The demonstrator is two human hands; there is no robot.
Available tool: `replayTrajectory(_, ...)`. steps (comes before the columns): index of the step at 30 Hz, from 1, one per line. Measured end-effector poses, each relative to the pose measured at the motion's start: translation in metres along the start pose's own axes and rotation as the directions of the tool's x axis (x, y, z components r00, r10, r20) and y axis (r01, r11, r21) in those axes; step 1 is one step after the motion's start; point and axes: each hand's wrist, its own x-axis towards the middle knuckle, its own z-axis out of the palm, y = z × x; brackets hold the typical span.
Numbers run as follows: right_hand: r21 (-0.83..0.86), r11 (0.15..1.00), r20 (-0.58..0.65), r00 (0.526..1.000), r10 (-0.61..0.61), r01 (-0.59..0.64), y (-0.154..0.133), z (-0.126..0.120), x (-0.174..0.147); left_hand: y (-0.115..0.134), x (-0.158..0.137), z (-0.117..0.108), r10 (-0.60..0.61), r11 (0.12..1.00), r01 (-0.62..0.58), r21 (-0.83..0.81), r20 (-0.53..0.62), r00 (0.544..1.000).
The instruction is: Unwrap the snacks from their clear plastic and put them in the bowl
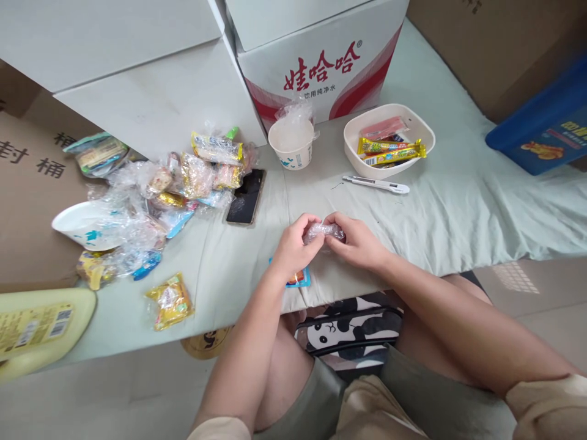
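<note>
Above the near part of a pale green cloth (pixel 440 223), a small plastic-wrapped bundle (pixel 324 231) sits between two bare hands, right in front of the person. The left hand (pixel 297 243) pinches its left end between thumb and curled fingers; the right hand (pixel 354 242) does the same at the other end, and the two thumbs come close together along the near side. What lies inside the wrap (it is clear but badly crinkled) cannot be told.

Below the left wrist lies a blue packet (pixel 300 278), partly hidden by the forearm. Up and to the left, a dark phone (pixel 247 197) lies flat beside a heap of wrapped snacks (pixel 202 174), and a paper cup (pixel 85 223) is tipped on its side at the far left of that heap. One yellow packet (pixel 172 300) lies apart, nearer the cloth's edge.

Beyond the hands, an upright paper cup (pixel 290 148) has clear film bunched in its mouth. To its right stands a white tub (pixel 352 146) with yellow snack sticks (pixel 392 153) and a reddish packet (pixel 383 128) in it; a white utility knife (pixel 376 184) lies just in front. Behind the upright cup is a white carton (pixel 321 82) with red lettering.
</note>
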Motion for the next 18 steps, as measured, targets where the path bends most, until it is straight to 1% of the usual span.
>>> replayTrajectory(2,0.052,0.999,-0.022,1.000,0.013,-0.012,-0.0006,-0.0017,0.0003,-0.0029,0.0001,-0.0007,0.003,0.998,-0.003,-0.063,-0.001,1.000)
replayTrajectory(5,0.100,0.994,-0.051,0.997,0.057,-0.052,-0.0002,-0.0029,0.0002,-0.0058,-0.0003,-0.0005,0.002,0.994,-0.002,-0.110,0.003,1.000)
replayTrajectory(12,0.194,0.977,-0.078,0.992,0.101,-0.084,-0.0014,-0.0031,0.0017,-0.0082,0.0033,-0.0004,-0.025,0.978,0.013,-0.210,-0.054,0.998)
replayTrajectory(16,0.289,0.954,-0.080,0.991,0.109,-0.081,-0.0001,-0.0016,0.0020,-0.0060,0.0054,-0.0034,-0.038,0.977,0.011,-0.212,-0.125,0.991)
replayTrajectory(18,0.327,0.941,-0.066,0.992,0.109,-0.082,0.0020,0.0001,0.0021,-0.0056,0.0060,-0.0045,-0.045,0.979,0.016,-0.204,-0.135,0.990)
